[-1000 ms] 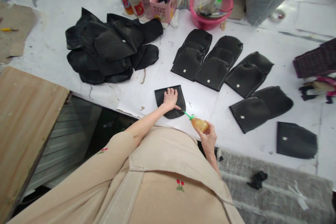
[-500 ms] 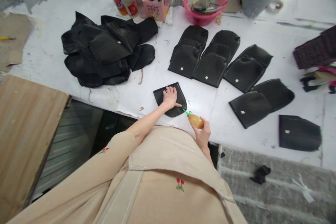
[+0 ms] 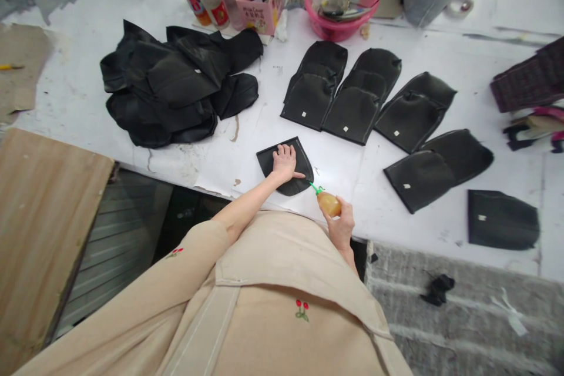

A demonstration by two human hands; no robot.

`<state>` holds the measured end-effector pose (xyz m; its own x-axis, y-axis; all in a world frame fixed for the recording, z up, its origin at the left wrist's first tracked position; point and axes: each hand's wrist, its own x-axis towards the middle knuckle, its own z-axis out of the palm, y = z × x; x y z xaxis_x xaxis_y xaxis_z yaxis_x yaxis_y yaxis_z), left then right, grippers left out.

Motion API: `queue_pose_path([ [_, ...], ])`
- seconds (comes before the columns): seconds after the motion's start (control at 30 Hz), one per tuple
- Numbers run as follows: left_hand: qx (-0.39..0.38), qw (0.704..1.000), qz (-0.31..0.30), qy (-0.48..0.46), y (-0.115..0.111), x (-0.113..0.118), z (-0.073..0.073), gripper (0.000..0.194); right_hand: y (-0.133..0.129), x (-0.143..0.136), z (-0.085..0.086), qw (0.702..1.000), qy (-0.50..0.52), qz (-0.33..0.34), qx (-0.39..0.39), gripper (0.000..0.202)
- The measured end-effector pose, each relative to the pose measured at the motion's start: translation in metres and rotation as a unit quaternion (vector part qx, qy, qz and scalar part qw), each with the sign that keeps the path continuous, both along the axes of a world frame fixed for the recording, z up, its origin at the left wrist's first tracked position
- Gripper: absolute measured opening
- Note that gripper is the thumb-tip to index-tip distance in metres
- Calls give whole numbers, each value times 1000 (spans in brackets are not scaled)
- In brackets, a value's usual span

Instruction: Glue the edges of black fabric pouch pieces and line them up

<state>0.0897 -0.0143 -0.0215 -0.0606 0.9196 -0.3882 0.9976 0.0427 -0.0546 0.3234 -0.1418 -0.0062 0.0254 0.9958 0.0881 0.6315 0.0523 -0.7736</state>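
Observation:
My left hand (image 3: 285, 163) presses down on a black leather-like piece (image 3: 268, 160), with the fingers a little bent and the thumb stretched toward the curved right edge. That piece lies flat at the table's near edge, its straight side up and to the left. My right hand (image 3: 342, 222) is closed around a squeeze bottle (image 3: 329, 204) of amber liquid, apparently glue. The bottle's green nozzle (image 3: 316, 188) points up and left, its tip at the piece's right edge by my left thumb.
Several black pieces with small white tags, one a folded piece (image 3: 502, 220), fan out on the right. A heap of black pieces (image 3: 176, 79) lies at left. Behind stand a pink box (image 3: 259, 16), bottles (image 3: 220, 3) and a pink basin (image 3: 315, 22). A wooden board (image 3: 48, 217) is at lower left.
The nozzle tip has shifted slightly down and right along the piece's edge. My left hand stays in place on the piece. The whole view has moved a little.

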Motion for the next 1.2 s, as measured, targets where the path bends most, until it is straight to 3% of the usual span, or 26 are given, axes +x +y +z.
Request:
queue_pose_path([
  [0.3, 3, 1000, 3, -18, 2, -2, 4, 124, 1, 1, 1, 1000, -6, -3, -4, 51],
  [0.47, -52, 990, -85, -95, -6, -37, 12, 123, 4, 0, -1, 1000, -3, -10, -11, 51],
  [0.63, -15, 983, -144, -117, -31, -60, -3, 128, 2, 1, -1, 1000, -3, -9, -9, 52],
  [0.83, 9, 986, -141, -92, -41, -52, -17, 134, -6, 0, 1, 1000, -4, 23, -13, 51],
  [1.2, -12, 991, -109, -82, -38, -42, -9, 133, -6, -2, 3, 999, 8, 25, -21, 50],
])
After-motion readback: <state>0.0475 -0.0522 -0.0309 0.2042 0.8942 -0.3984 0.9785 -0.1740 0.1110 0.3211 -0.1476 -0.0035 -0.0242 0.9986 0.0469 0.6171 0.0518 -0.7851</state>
